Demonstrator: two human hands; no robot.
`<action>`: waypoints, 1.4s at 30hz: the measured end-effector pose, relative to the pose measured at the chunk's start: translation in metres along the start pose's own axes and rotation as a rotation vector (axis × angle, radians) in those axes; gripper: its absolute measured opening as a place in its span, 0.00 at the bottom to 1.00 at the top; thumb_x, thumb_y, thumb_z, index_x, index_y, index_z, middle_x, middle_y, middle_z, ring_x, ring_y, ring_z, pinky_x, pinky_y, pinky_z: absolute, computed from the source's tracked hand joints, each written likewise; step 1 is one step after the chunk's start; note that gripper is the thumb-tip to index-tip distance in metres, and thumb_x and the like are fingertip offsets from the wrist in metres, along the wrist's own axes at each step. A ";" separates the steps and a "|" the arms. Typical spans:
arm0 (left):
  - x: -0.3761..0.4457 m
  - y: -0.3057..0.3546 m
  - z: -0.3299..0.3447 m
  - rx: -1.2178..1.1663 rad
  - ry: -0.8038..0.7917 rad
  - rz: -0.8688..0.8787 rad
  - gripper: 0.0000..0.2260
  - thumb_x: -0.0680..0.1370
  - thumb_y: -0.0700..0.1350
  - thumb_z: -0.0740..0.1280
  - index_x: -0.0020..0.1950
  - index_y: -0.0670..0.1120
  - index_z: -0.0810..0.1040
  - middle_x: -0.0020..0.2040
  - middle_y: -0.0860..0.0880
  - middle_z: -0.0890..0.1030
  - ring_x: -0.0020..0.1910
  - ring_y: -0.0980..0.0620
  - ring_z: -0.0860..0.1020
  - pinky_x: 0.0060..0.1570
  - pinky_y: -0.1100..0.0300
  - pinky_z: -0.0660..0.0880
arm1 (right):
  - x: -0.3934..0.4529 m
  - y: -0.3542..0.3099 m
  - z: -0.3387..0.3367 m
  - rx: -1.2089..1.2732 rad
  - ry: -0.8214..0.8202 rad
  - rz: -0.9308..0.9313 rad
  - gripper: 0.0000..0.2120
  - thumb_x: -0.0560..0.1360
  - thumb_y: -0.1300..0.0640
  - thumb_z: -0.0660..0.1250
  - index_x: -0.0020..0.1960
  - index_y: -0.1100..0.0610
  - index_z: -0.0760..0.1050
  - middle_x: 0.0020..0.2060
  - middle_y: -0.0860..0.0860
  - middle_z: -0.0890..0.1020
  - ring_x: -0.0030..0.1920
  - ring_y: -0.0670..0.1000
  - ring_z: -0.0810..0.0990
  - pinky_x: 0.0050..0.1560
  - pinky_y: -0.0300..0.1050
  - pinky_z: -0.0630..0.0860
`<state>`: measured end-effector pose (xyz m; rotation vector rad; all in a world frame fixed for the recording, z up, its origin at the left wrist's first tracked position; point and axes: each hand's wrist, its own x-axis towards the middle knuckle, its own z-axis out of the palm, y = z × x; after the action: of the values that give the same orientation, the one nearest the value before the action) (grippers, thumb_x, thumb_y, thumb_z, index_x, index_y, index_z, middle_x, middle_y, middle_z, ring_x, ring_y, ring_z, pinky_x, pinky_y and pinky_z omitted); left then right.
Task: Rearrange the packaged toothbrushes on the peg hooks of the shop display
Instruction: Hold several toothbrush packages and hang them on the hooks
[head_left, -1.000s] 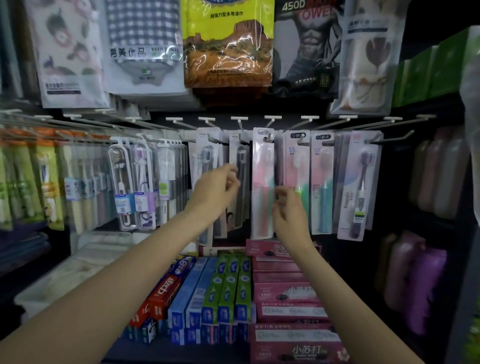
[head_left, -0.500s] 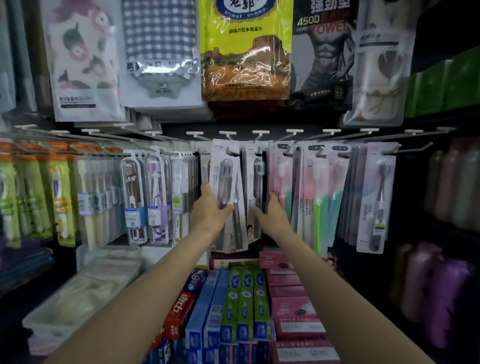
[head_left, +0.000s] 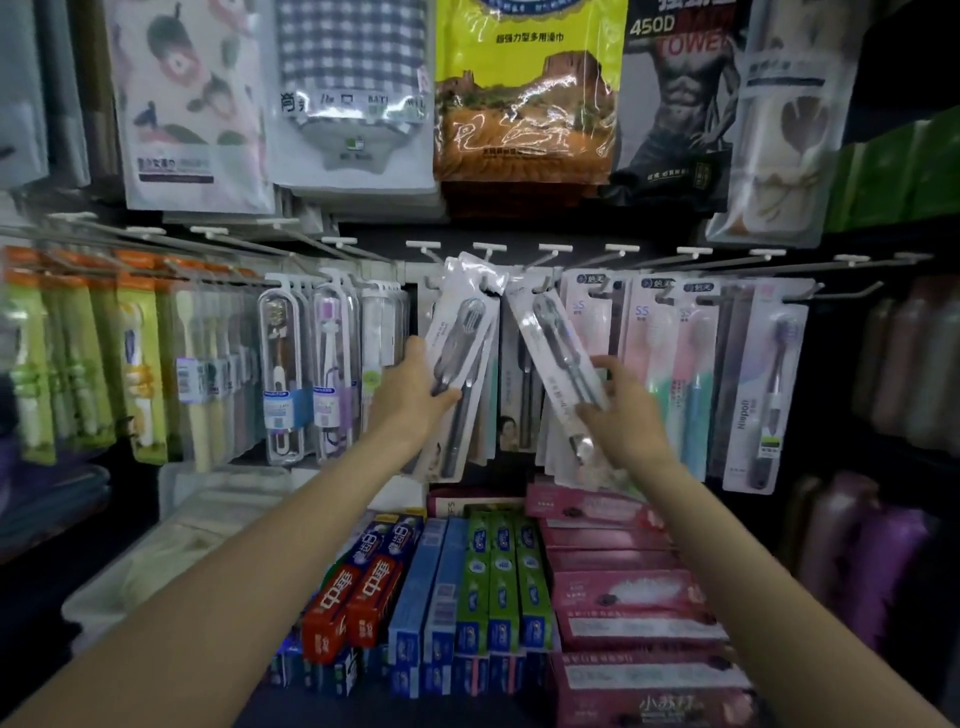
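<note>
A row of peg hooks (head_left: 540, 260) carries packaged toothbrushes across the display. My left hand (head_left: 415, 395) grips the lower part of a white pack with a dark toothbrush (head_left: 462, 338), tilted so its top leans right toward a hook. My right hand (head_left: 618, 405) holds a second white pack with a dark toothbrush (head_left: 556, 353), tilted the other way, top leaning left. Both pack tops sit near the hooks in the middle. More white packs hang behind them. Pink and green toothbrush packs (head_left: 660, 364) hang just right of my right hand.
Clear-cased toothbrushes (head_left: 283, 364) hang to the left, a purple-bristled pack (head_left: 769, 384) to the right. Toothpaste boxes (head_left: 467, 587) and pink boxes (head_left: 623, 587) lie stacked below. Towel and cloth bags (head_left: 524, 93) hang above the hooks. Bottles (head_left: 862, 545) stand at the right.
Both hands have taken hold of a white dark-brush pack each and swung the bottoms outward, so the packs now tilt in a V. The view has moved closer to the display.
</note>
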<state>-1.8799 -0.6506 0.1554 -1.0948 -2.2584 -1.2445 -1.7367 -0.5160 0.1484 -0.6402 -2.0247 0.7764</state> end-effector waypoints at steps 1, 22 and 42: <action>-0.003 0.003 0.001 -0.018 -0.005 -0.015 0.17 0.76 0.44 0.68 0.58 0.43 0.63 0.42 0.50 0.72 0.37 0.53 0.71 0.32 0.64 0.64 | 0.002 -0.001 -0.011 -0.039 0.006 -0.013 0.24 0.75 0.68 0.63 0.68 0.56 0.64 0.53 0.53 0.75 0.32 0.44 0.74 0.22 0.33 0.71; -0.007 -0.006 -0.034 -0.453 -0.298 -0.117 0.22 0.74 0.38 0.69 0.67 0.44 0.69 0.56 0.48 0.78 0.51 0.52 0.77 0.48 0.63 0.73 | -0.009 0.025 0.010 -0.276 0.128 -0.152 0.25 0.73 0.66 0.66 0.68 0.61 0.64 0.60 0.59 0.67 0.58 0.58 0.69 0.60 0.44 0.69; 0.003 -0.023 -0.083 0.009 -0.050 0.057 0.14 0.76 0.37 0.65 0.62 0.44 0.76 0.54 0.47 0.80 0.49 0.53 0.75 0.56 0.57 0.73 | -0.019 -0.010 0.084 0.316 -0.265 0.137 0.30 0.74 0.61 0.68 0.71 0.61 0.58 0.64 0.55 0.72 0.58 0.51 0.73 0.57 0.43 0.70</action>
<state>-1.9048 -0.7253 0.1909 -1.1907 -2.2507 -1.1961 -1.7997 -0.5599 0.1080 -0.5172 -2.0443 1.2903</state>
